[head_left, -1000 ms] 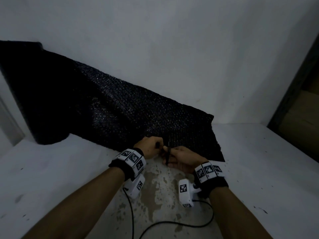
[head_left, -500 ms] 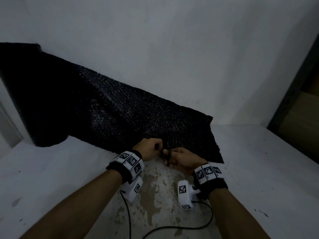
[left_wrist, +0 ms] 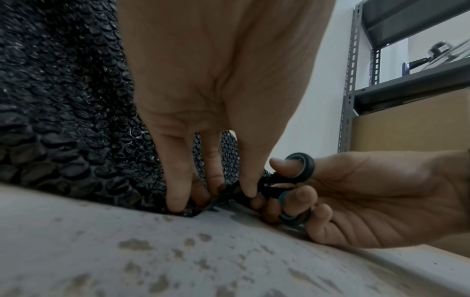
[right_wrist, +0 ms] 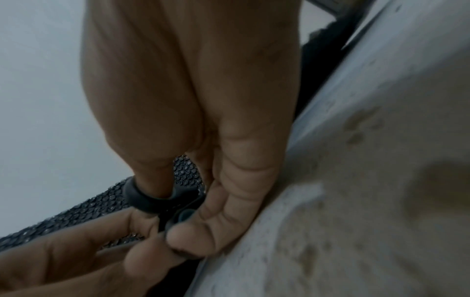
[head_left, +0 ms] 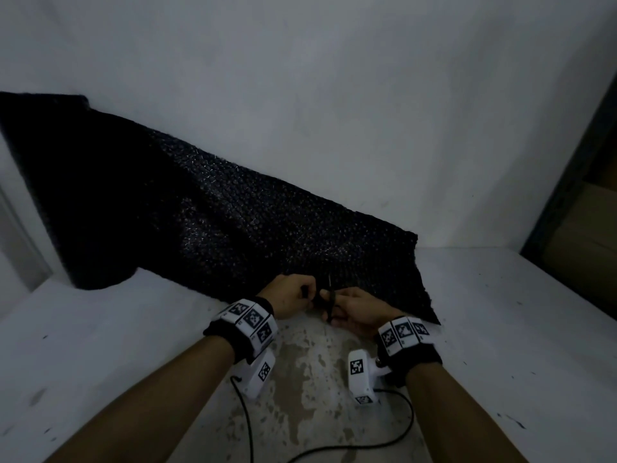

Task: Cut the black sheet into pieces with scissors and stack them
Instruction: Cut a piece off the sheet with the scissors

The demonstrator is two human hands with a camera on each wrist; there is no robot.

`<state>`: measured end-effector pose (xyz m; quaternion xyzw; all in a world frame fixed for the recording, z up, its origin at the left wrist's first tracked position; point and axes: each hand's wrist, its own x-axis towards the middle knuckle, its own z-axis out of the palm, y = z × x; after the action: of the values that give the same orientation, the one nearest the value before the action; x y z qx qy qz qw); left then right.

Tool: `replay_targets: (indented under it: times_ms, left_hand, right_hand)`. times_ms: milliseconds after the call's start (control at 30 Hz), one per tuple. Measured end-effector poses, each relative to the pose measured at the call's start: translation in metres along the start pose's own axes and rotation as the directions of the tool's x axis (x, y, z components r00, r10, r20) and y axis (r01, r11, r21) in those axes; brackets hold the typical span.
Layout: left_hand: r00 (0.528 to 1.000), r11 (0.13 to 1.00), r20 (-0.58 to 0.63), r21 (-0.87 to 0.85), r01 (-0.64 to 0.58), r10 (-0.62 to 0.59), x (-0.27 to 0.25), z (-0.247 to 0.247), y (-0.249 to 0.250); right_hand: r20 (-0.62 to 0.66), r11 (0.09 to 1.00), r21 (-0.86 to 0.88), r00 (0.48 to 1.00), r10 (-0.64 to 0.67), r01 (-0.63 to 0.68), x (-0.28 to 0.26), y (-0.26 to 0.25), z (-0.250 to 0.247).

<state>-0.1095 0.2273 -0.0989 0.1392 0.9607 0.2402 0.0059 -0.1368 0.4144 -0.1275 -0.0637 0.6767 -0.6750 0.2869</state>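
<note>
- Dim room here: a white wall (head_left: 334, 95) behind a white work surface (head_left: 500, 329), its paint worn away in brown patches near the person.
- Far left, the black sheet (head_left: 200, 212) slumps against the wall. It's bubble wrap, glinting and pebbled, and its near edge runs out flat onto the surface.
- The left hand (head_left: 290, 295) is at that near edge, its fingers (left_wrist: 175, 180) curled down and pinching the bubbled sheet against the surface.
- Right beside it are the scissors (left_wrist: 292, 180), with black loops lined in blue and blades pointing into the sheet's edge. How far the blades are parted can't be told.
- The right hand (head_left: 357, 312) grips them, thumb through the upper loop and fingers through the lower.
- Both wrists carry bands of square black-and-white coded tags (head_left: 250, 319); no words can be read on them.
- Far right, a grey slotted metal shelf (left_wrist: 356, 80) holds a brown cardboard box (left_wrist: 406, 130).
</note>
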Motion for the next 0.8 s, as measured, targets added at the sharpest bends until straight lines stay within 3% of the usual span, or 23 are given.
replay_targets:
  times_ms: [300, 400, 600, 800]
  left_hand:
    - [0.996, 0.999, 0.083, -0.039, 0.034, -0.031, 0.0, -0.009, 0.003]
    - [0.977, 0.989, 0.178, -0.063, 0.132, -0.119, 0.003, -0.021, 0.004]
    - [0.953, 0.938, 0.226, 0.325, 0.12, -0.2, 0.023, -0.028, 0.003]
    - [0.923, 0.986, 0.355, 0.119, 0.115, -0.15, 0.037, -0.044, 0.015]
  right_hand:
    - [0.016, 0.998, 0.002, 0.997, -0.069, 0.069, 0.002, 0.007, 0.003]
    - [0.026, 0.996, -0.013, 0.996, -0.091, 0.091, -0.001, 0.007, 0.004]
    - [0.056, 0.989, 0.051, 0.988, -0.143, 0.14, -0.008, 0.011, 0.003]
    - [0.093, 0.969, 0.121, 0.97, -0.226, 0.214, -0.016, 0.01, 0.001]
